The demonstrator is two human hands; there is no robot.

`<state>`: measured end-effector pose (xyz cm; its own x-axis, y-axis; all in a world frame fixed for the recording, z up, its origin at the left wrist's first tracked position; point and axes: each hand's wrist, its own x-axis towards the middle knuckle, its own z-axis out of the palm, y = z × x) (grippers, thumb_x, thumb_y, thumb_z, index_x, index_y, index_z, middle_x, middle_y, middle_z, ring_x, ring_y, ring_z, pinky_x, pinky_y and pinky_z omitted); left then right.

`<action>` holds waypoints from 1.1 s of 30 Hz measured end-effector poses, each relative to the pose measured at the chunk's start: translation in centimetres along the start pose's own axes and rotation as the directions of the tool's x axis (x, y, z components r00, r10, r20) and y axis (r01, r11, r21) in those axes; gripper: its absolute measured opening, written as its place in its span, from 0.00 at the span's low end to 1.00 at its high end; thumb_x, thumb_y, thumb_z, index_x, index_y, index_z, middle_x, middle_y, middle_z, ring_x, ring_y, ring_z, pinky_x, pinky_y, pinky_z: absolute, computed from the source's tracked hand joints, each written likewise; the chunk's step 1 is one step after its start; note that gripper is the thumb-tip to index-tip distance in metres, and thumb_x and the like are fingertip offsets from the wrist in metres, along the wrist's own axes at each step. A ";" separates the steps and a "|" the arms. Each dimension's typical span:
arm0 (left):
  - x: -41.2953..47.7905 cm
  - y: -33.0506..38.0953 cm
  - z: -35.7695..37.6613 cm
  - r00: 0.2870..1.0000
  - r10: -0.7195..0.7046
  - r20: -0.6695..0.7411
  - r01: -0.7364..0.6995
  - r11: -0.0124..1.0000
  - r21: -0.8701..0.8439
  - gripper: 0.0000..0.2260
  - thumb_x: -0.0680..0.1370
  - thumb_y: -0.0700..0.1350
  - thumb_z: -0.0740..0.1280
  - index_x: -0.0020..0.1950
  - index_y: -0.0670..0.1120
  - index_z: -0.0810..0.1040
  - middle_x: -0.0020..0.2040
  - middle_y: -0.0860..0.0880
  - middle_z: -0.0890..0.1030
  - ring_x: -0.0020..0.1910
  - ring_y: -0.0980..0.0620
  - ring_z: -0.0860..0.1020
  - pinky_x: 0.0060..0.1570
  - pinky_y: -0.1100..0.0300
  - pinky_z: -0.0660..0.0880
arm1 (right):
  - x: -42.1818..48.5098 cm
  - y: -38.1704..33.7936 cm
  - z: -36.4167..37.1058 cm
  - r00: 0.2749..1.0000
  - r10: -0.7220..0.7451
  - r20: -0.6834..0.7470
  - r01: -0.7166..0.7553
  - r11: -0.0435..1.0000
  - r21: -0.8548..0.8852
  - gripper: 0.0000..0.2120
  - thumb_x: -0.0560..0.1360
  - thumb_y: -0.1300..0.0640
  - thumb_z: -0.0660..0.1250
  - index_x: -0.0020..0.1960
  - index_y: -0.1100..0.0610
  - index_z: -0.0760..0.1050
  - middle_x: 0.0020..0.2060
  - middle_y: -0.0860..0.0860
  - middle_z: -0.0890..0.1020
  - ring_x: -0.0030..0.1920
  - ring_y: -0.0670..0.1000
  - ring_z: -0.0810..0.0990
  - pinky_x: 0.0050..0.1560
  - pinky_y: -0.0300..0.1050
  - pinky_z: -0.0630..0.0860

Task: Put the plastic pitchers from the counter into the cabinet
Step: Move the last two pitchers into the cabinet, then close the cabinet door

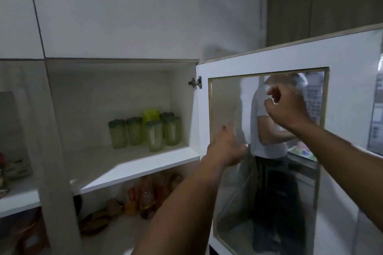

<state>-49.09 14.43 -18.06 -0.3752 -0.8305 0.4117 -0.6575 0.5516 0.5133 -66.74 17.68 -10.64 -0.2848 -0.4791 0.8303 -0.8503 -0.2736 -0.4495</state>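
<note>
Cabinet (116, 163) open; 5 green-lidded containers (154, 137) on upper shelf.

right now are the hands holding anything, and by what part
Nothing. The left hand is open, fingers spread, in front of the open cabinet door. The right hand is loosely curled, empty.

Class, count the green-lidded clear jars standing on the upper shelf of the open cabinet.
5 green-lidded clear jars: far left, second from left, front centre, right, and one behind it, mostly hidden. The yellow-green container may hide more.
</note>
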 end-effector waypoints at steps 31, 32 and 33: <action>-0.7 20.1 17.9 0.943 0.187 -0.276 -0.172 0.982 0.079 0.51 0.71 0.57 0.75 0.82 0.51 0.44 0.83 0.47 0.50 0.81 0.45 0.51 0.77 0.47 0.59 | 0.2 13.4 -14.4 0.849 0.342 0.403 -0.508 0.739 0.443 0.36 0.69 0.22 0.47 0.49 0.46 0.83 0.47 0.51 0.87 0.50 0.55 0.85 0.57 0.59 0.79; -1.1 19.7 17.3 0.919 0.197 -0.340 -0.179 0.980 0.082 0.48 0.70 0.58 0.74 0.81 0.49 0.50 0.81 0.46 0.57 0.78 0.44 0.59 0.74 0.46 0.65 | 0.1 12.8 -14.4 0.846 0.349 0.402 -0.515 0.730 0.449 0.38 0.68 0.21 0.48 0.47 0.48 0.84 0.45 0.52 0.87 0.48 0.55 0.85 0.56 0.60 0.80; -1.4 19.3 16.7 0.886 0.217 -0.409 -0.190 0.976 0.108 0.44 0.69 0.59 0.73 0.79 0.47 0.56 0.76 0.45 0.64 0.72 0.44 0.66 0.69 0.46 0.71 | 0.1 12.2 -14.2 0.847 0.349 0.401 -0.514 0.728 0.454 0.39 0.68 0.21 0.48 0.46 0.50 0.84 0.44 0.53 0.87 0.47 0.56 0.85 0.54 0.60 0.81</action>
<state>-72.12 24.97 -21.29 -0.2081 -0.5840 0.7846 -0.6410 0.6874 0.3416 -83.41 26.18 -11.36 -0.3609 -0.8355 0.4144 -0.2718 -0.3309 -0.9037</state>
